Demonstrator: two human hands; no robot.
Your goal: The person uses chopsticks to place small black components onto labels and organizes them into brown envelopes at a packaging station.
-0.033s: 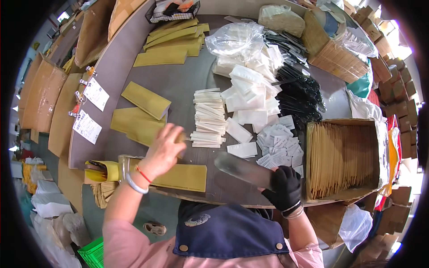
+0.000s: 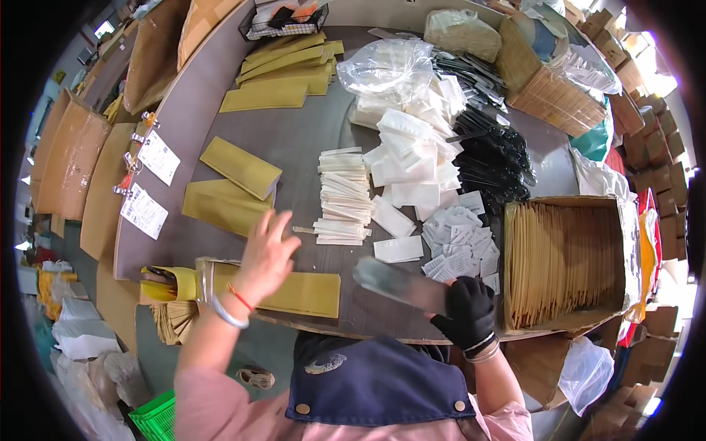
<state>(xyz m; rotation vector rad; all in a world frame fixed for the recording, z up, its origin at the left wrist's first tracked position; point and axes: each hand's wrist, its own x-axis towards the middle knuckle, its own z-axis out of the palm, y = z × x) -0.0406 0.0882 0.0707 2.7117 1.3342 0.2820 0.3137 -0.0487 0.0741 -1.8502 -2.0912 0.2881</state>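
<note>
Head view: person at a curved grey tabletop, both forearms coming in from the near edge.
Held piece: a flat, motion-blurred envelope, greyish in the blur, was above the near edge of the tabletop, just left of the open cardboard box.
Right hand: black-gloved, fingers closed around the envelope's right end.
Left hand: bare, fingers spread and empty, hovering over the long yellow envelope lying along the near edge (touching or not, I cannot tell).
Nearby: a stack of thin white strips at mid-table, small white packets just beyond the held piece, black sachets toward the right edge, more yellow envelopes at the far left.
Box contents: brown mailers stood on edge, tightly packed.
Doing it well, as I judged: keep the gloved grip near one end so the mouth stays free, and steady the piece with the spread hand before anything goes in.
</note>
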